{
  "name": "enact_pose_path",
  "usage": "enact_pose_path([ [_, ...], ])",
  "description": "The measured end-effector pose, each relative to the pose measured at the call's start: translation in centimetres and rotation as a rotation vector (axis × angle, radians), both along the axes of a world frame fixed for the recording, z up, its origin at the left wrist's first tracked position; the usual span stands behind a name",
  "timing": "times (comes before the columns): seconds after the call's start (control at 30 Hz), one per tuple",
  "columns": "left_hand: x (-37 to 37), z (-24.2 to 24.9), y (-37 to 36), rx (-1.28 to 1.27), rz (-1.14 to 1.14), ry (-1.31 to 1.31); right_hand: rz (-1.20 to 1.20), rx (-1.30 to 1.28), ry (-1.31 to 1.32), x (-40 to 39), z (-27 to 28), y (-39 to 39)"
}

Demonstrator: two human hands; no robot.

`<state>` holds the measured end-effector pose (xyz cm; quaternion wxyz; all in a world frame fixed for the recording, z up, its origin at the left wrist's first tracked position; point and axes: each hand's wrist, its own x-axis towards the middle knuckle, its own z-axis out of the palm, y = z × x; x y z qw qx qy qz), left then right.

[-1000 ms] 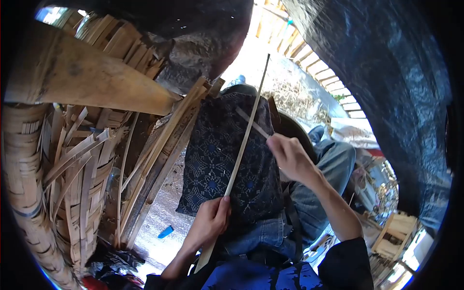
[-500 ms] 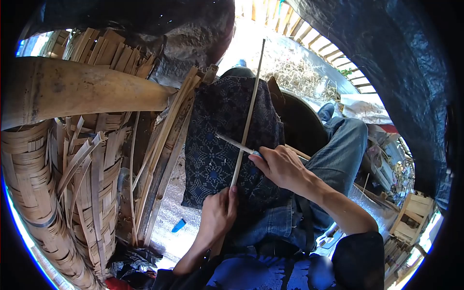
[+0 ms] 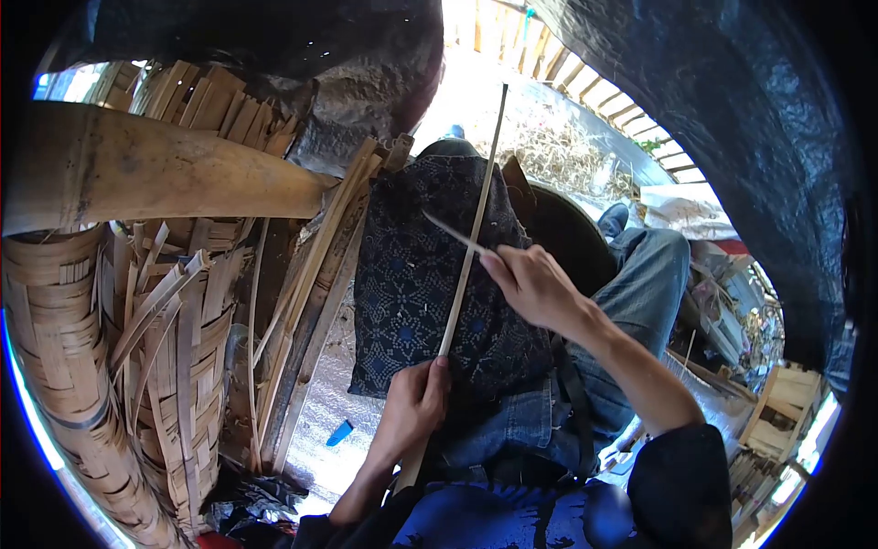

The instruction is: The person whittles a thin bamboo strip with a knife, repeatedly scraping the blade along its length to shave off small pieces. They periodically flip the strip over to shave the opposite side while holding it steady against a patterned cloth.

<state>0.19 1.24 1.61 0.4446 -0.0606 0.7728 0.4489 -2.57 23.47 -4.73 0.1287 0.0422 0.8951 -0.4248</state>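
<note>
A long, thin bamboo strip [image 3: 475,224] runs up from my lap over a dark patterned cloth [image 3: 402,284] spread on my thigh. Its lower part is gripped by my left hand [image 3: 416,403], thumb lying along the strip. My right hand [image 3: 535,285] is closed around the handle of a knife [image 3: 450,229], most of the handle hidden by the fingers. The narrow blade crosses the strip and points up and left. Blade and strip appear to touch where they cross.
Woven bamboo baskets [image 3: 59,320] and a thick bamboo pole [image 3: 183,169] crowd the left. Split bamboo pieces [image 3: 306,274] lean beside the cloth. A small blue piece [image 3: 339,433] lies on the floor. Dark plastic sheeting [image 3: 732,110] hangs at the right.
My right hand and the knife have moved up along the strip, away from my left hand. The left hand keeps its hold in nearly the same place.
</note>
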Motion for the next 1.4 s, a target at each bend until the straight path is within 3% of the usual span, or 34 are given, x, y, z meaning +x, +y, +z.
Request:
enact_pose_path([
  [0.1, -0.4, 0.1, 0.1, 0.056, 0.085, -0.099, 0.040, -0.021, 0.086, 3.1, 0.6, -1.5],
  [0.2, -0.2, -0.2, 0.1, 0.024, 0.031, -0.065, 0.037, 0.041, 0.061, 4.6, 1.2, -2.2],
  [0.27, 0.2, -1.2, 0.0, 0.005, -0.044, 0.129, 0.018, 0.130, -0.002, 4.5, 1.4, -2.2],
  [0.57, 0.9, -1.5, -0.2, -0.056, -0.063, 0.208, -0.018, 0.086, -0.015, 3.9, 0.8, -2.7],
  [0.73, 1.5, -1.0, -0.5, -0.054, -0.041, 0.200, -0.043, 0.071, -0.088, 3.9, 0.9, -3.3],
  [0.97, 2.5, -0.8, -1.1, -0.048, -0.035, 0.214, -0.089, 0.103, 0.054, 3.3, 0.1, -3.3],
  [1.03, 2.7, -0.5, -1.1, -0.045, -0.012, 0.200, -0.099, 0.102, -0.033, 2.6, 0.0, -3.2],
  [1.4, 4.5, 1.8, -2.5, 0.000, 0.064, 0.149, -0.049, 0.186, 0.059, 1.9, 0.2, -3.2],
])
